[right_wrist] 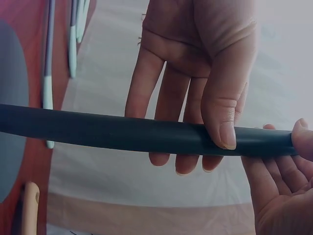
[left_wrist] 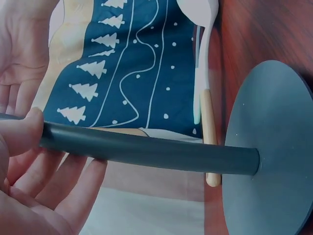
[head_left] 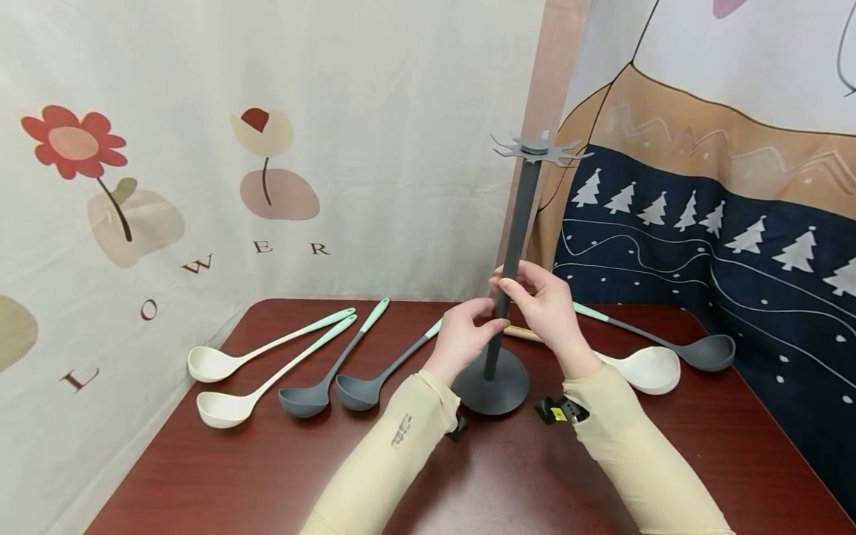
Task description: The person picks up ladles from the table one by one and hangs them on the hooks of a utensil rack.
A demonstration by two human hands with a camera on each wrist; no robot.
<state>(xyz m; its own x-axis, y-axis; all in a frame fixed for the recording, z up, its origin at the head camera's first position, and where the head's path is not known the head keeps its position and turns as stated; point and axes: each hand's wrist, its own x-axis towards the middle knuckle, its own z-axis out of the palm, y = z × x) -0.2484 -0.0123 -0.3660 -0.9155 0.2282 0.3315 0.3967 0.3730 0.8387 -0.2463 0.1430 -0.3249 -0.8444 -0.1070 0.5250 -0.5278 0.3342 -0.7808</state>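
A dark grey utensil stand stands nearly upright at the middle of the table. It has a round base, a thin pole and a top ring of splayed hooks with nothing hung on them. My left hand holds the lower part of the pole, thumb on one side and fingers behind. Just above it, my right hand grips the pole between thumb and fingers. In the right wrist view, the left thumb lies across the pole, with the right hand farther from the base.
To the left lie two white ladles and two grey ladles with mint handle ends. On the right are a white spoon with a wooden handle and another grey ladle. Printed curtains hang behind the red-brown table.
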